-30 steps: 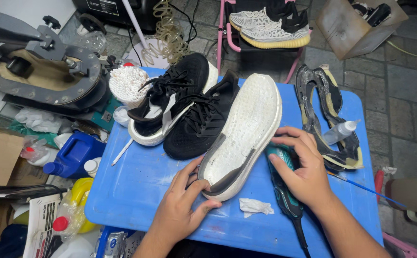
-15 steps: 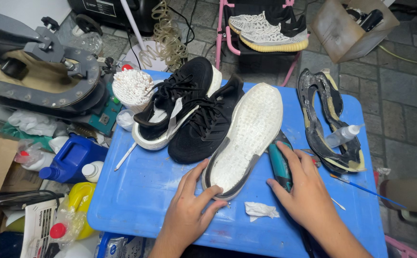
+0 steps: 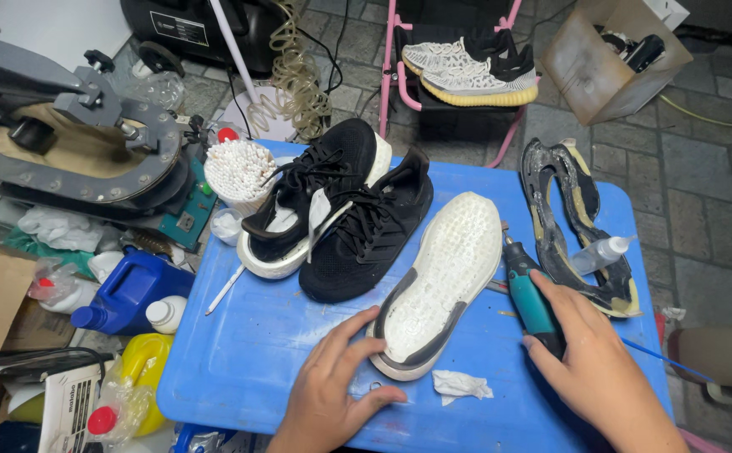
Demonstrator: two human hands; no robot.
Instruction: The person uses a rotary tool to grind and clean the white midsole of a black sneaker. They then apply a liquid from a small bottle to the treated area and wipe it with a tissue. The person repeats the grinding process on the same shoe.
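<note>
A white foam shoe midsole (image 3: pixel 441 281) with a dark heel edge lies sole-up on the blue plastic table (image 3: pixel 240 352). My left hand (image 3: pixel 332 386) rests flat on the table, thumb and fingers against the midsole's heel end. My right hand (image 3: pixel 588 361) grips a teal rotary tool (image 3: pixel 527 294), its tip pointing away beside the midsole's right edge. A crumpled white scrap (image 3: pixel 460 385) lies between my hands.
Two black sneakers (image 3: pixel 341 214) lie at the table's back left beside a cup of cotton swabs (image 3: pixel 238 170). Two detached black outsoles (image 3: pixel 567 222) and a small clear bottle (image 3: pixel 601 253) sit at right. A press machine (image 3: pixel 72 143), jugs and a box crowd the left floor.
My right hand has slid back toward me along the tool and away from the midsole. My left hand has shifted down to the heel end.
</note>
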